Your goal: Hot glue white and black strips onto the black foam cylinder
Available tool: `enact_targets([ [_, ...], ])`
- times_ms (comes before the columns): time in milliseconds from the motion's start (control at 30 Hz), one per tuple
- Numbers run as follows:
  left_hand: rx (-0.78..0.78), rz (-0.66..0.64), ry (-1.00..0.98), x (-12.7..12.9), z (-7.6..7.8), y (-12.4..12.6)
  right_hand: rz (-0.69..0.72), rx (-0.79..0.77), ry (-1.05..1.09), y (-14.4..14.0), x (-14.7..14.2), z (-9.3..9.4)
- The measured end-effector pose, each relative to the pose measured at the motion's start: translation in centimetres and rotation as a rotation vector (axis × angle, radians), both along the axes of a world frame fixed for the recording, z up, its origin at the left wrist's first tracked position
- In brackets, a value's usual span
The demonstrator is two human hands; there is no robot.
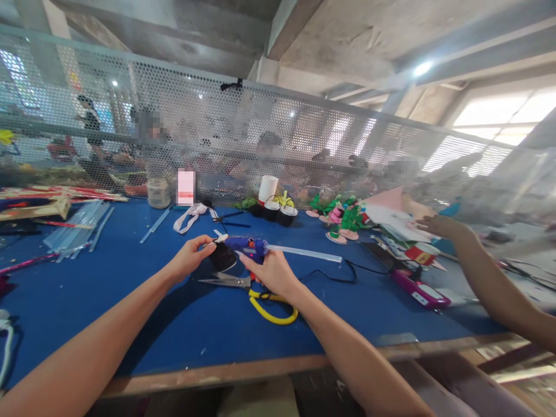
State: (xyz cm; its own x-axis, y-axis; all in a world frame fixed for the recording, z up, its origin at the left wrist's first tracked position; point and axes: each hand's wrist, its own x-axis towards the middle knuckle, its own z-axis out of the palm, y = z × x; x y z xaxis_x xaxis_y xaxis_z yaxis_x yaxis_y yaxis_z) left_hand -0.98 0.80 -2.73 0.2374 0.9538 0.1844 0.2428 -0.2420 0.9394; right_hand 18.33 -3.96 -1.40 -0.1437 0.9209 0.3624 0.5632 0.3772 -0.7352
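My right hand [275, 272] is wrapped round a blue glue gun [245, 244], with a long clear glue stick [308, 253] poking out of its back. The gun's nozzle end meets a small black cup-shaped piece [222, 256] with a white strip at its top. My left hand [194, 255] pinches that black piece by its upper edge. Below my hands, scissors [273, 315] with yellow handles lie on the blue table [165, 341], their blades pointing left and partly apart.
Clear glue sticks [73, 229] lie at the left. A white ribbon [189, 217], small black buckets [286, 215] and green figures [347, 220] stand along the back by a perforated metal screen [243, 133]. At right are a purple device [420, 289] and another person's arm [490, 284] over papers.
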Motion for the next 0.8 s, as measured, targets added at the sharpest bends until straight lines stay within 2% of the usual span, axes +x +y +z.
enact_targets([
  [233,0.06,-0.051,0.049,-0.28,0.09,0.23,0.012,-0.043,0.074,0.19,0.14,0.05],
  [800,0.025,-0.07,0.016,-0.5,-0.05,0.6,0.0,-0.073,0.098,0.33,0.13,-0.01],
])
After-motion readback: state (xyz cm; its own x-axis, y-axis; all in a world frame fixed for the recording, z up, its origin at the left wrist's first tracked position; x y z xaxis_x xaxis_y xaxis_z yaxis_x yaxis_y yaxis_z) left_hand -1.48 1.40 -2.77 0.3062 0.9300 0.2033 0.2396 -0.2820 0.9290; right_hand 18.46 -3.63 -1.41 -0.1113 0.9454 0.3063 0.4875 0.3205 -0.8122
